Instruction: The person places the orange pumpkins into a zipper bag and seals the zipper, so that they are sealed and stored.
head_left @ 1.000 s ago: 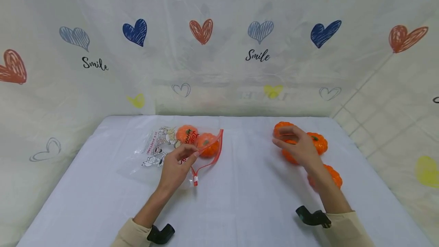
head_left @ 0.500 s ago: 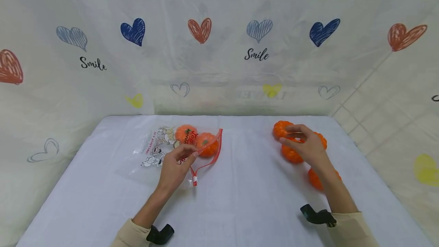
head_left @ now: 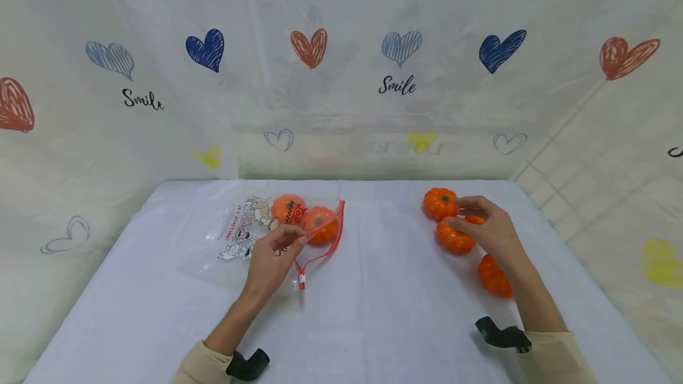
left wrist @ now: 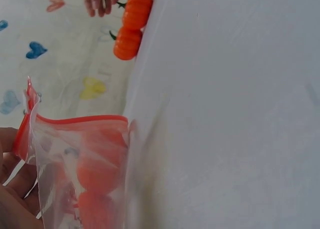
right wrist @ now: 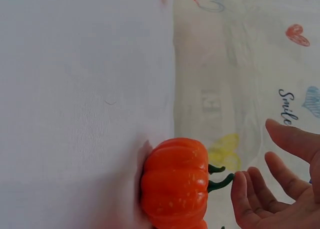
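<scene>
A clear zip bag point(head_left: 248, 248) with a red edge lies on the left side of the table, two small orange pumpkins point(head_left: 320, 225) inside it. My left hand point(head_left: 271, 259) pinches the bag's red edge between thumb and fingers; the left wrist view shows the bag point(left wrist: 82, 164) with its mouth parted. On the right are several loose orange pumpkins point(head_left: 455, 237). Above them hovers my right hand point(head_left: 493, 231), fingers apart and holding nothing, partly covering one pumpkin. In the right wrist view that hand point(right wrist: 285, 184) is beside green stems of the pumpkins point(right wrist: 175, 184).
A white cloth covers the table point(head_left: 368, 313). Behind it hangs a pale sheet point(head_left: 341, 105) printed with hearts and words. Black wrist mounts point(head_left: 248, 365) sit at both beige sleeves.
My right hand has moved to the right over the loose pumpkins, uncovering the two at the left of that group. The left hand keeps its pinch on the bag.
</scene>
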A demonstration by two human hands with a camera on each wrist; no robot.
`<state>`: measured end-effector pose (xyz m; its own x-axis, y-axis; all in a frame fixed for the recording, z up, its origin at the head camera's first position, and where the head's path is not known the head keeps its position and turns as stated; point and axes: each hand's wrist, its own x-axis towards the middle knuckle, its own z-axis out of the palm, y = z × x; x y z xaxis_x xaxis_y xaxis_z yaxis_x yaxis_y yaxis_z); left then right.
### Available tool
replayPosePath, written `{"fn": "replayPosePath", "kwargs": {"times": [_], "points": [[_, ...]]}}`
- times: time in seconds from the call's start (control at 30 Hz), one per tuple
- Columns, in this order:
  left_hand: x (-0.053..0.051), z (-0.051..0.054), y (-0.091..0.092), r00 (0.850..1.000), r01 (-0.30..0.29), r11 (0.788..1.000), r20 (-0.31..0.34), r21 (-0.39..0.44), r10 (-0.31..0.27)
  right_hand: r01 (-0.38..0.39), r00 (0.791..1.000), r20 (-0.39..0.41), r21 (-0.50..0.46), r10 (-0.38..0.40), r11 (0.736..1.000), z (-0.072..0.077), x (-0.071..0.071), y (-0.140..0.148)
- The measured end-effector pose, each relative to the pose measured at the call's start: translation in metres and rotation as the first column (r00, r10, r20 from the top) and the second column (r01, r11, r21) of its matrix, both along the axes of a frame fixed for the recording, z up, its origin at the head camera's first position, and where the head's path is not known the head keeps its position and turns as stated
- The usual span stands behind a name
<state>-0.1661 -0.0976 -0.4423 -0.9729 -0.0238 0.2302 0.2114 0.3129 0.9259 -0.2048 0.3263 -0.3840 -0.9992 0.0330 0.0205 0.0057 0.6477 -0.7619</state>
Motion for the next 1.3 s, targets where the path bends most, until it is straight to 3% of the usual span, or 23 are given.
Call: {"fn": "replayPosePath", "kwargs": {"times": [0.5, 0.97, 1.3], "points": [[0.0, 0.0, 0.001, 1.0, 0.0, 1.0, 0.006, 0.012, 0.0, -0.055, 0.995, 0.084, 0.067, 0.049, 0.996, -0.007, 0.0, 0.019], [-0.002, 0.0, 0.002, 1.0, 0.011, 1.0, 0.011, 0.006, -0.011, -0.101, 0.992, 0.091, 0.118, 0.09, 0.988, -0.014, -0.002, 0.027], [-0.001, -0.001, 0.0, 1.0, -0.004, 1.0, 0.016, 0.01, 0.003, -0.131, 0.989, 0.09, 0.122, 0.121, 0.984, -0.014, -0.001, 0.014]]}}
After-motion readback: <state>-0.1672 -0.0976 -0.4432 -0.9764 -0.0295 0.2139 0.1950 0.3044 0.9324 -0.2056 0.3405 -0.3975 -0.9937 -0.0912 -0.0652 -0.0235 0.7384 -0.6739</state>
